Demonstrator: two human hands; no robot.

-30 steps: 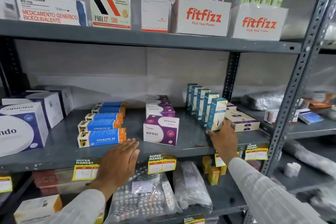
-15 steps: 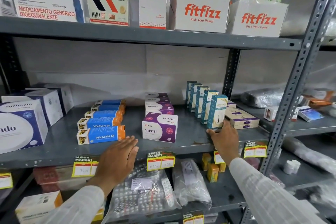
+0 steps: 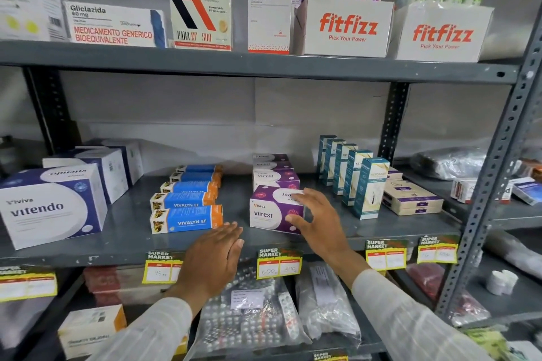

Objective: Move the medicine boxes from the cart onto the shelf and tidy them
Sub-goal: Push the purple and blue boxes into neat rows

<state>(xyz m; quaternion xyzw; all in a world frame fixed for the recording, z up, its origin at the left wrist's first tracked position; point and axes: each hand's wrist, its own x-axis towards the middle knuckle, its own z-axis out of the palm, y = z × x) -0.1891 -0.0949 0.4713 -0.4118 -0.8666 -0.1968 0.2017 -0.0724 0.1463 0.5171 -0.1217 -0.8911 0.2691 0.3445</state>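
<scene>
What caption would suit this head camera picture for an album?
Right hand on the front purple box, left hand flat at the middle shelf's edge beside the blue boxes.

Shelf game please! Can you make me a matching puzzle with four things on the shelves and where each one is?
Things:
1. Vitendo box
2. Vivalyn EF box
3. Virest box
4. Fitfizz boxes

Places:
A. top shelf
B. under the right hand
C. far left, middle shelf
D. just beyond the left hand

Pairs: 1-C, 2-D, 3-B, 4-A
</scene>
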